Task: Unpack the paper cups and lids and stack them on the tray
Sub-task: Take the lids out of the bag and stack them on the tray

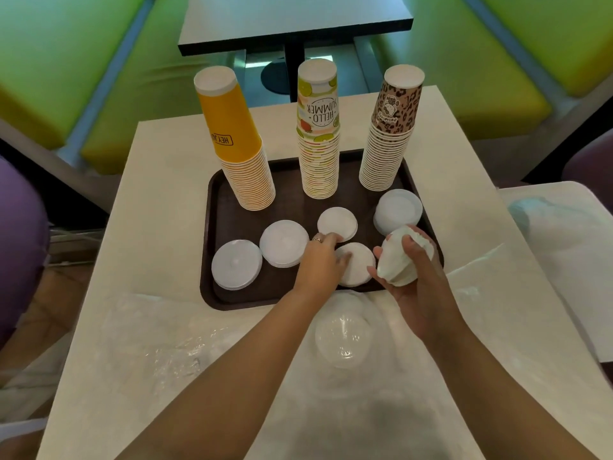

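Observation:
A dark brown tray (219, 207) carries three upturned cup stacks: yellow (237, 141), "Hello Summer" print (319, 134) and leopard print (391, 127). In front of them lie several white lid piles, among them one at the left (236, 264), one beside it (283, 243), one in the middle (337, 223) and a taller one at the right (397, 210). My left hand (320, 258) rests fingers-down on the near lid pile (360, 265). My right hand (418, 277) grips a stack of white lids (398, 260) tilted on its side above the tray's near right corner.
Clear plastic wrapping (172, 343) is spread over the cream table between me and the tray. Clear dome lids (343, 340) sit in it near the tray's front edge. More wrapping lies on the table at the right (560, 234). Green benches and a dark table stand beyond.

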A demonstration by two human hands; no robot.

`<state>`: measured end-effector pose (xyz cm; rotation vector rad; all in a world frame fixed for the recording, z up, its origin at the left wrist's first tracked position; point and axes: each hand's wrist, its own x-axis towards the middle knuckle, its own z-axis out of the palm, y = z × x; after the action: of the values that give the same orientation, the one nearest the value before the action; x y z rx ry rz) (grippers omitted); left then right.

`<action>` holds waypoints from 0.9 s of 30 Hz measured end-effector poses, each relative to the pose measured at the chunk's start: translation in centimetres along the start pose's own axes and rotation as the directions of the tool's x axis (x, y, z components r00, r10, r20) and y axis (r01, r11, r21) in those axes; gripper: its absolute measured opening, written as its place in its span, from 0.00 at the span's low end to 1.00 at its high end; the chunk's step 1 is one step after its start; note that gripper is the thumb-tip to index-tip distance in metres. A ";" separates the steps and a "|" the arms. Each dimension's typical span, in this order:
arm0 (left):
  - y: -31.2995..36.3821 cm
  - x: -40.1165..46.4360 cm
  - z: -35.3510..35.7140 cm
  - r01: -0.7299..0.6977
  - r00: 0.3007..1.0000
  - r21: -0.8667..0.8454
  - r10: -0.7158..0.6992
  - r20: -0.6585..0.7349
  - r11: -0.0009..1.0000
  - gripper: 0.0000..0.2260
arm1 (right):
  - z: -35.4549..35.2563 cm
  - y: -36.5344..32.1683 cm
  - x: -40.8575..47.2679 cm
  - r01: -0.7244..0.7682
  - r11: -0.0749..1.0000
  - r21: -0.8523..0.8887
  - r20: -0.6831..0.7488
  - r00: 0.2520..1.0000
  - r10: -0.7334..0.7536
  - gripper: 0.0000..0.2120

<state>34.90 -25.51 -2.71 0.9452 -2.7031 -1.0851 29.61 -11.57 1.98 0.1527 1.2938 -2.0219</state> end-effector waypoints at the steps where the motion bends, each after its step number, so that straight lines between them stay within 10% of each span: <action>1: 0.0 -0.2 0.2 -0.016 1.000 0.021 0.016 0.020 1.000 0.21 | 0.0 -0.1 0.0 0.007 1.000 0.016 0.002 1.000 -0.007 0.58; 6: 0.6 -1.0 1.0 -0.031 0.992 0.105 0.018 0.123 0.994 0.34 | -0.2 -0.3 -0.1 0.037 0.999 0.034 0.016 0.999 -0.037 0.51; 14: 2.3 -0.1 1.1 -0.158 0.950 0.324 0.054 0.307 0.933 0.28 | -0.8 0.0 0.0 0.087 0.996 0.028 -0.009 0.996 -0.087 0.30; 27: 3.0 -0.9 -0.6 -0.116 0.960 0.230 0.050 0.275 0.966 0.24 | -0.4 0.0 0.1 0.050 0.998 -0.034 0.009 0.999 -0.050 0.58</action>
<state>34.22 -23.69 -0.18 0.7500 -3.1243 -0.9391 29.43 -11.28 1.74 0.0968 1.3390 -2.0392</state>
